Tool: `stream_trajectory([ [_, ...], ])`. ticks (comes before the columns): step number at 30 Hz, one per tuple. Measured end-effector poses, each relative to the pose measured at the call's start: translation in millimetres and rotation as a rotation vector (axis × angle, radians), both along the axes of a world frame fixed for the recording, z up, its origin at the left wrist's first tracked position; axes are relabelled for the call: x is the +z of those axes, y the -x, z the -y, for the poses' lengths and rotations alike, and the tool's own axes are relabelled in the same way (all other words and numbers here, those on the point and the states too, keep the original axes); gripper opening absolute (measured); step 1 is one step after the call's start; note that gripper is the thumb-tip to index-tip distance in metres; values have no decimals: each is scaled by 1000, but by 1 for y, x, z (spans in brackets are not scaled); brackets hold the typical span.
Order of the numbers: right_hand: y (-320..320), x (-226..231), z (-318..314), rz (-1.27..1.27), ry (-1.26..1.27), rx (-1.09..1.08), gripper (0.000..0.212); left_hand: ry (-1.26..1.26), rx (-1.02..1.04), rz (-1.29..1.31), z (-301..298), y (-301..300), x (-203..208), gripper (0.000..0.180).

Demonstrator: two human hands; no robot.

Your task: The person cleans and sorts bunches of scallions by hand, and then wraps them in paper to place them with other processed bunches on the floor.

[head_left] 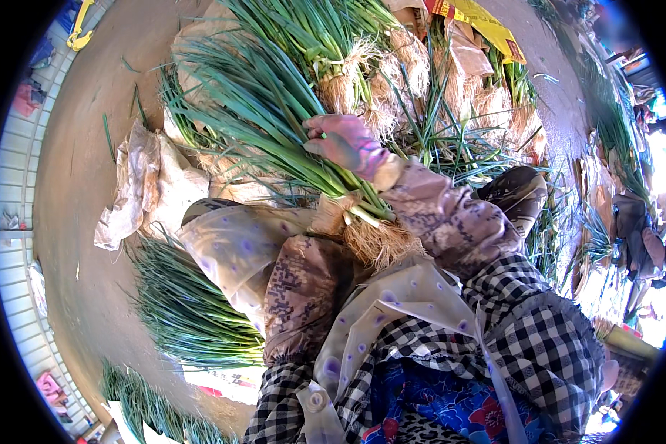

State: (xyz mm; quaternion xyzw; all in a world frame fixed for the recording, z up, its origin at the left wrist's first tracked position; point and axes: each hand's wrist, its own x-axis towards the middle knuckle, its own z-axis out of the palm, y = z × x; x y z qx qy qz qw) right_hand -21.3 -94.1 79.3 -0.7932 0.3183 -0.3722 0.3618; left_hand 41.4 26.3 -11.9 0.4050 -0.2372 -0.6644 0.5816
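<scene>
A bunch of green onions (pixel 263 122) lies slantwise across my lap, its leaves pointing to the far left and its pale, stringy roots (pixel 381 240) toward me. My right hand (pixel 346 146), in a stained, multicoloured glove, is closed round the stalks from above at mid-length. Lower down, near the white stem ends, my left hand (pixel 331 214) grips the same bunch; most of it is hidden by the sleeve and the stalks. Camouflage-patterned sleeves cover both forearms. A translucent, purple-spotted apron (pixel 229 237) covers my lap beneath the roots.
More green onions (pixel 340 63) with roots toward me are piled ahead on brown paper. Crumpled paper (pixel 144 177) lies to the left. Another green onion pile (pixel 192 303) is beside my left leg. A yellow and red packet (pixel 488 29) rests at the far right of the pile.
</scene>
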Motion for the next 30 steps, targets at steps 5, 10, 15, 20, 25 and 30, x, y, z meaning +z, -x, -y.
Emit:
stream_trajectory([
  [5,-12,-17,15,-111,-276,87,26,34,-54,-38,-2,1,-7,36],
  [10,-8,9,12,57,-800,133,11,-6,21,-134,-5,-2,-1,31],
  [15,58,28,9,713,-929,6,5,42,20,-326,1,5,9,47],
  [20,176,3,46,915,-725,-372,8,9,3,-212,6,0,21,48],
  [25,260,-69,57,738,-863,-629,30,46,-156,-601,14,-11,54,56],
  [30,153,-43,37,258,-832,-457,27,80,-48,-465,2,-53,75,40],
])
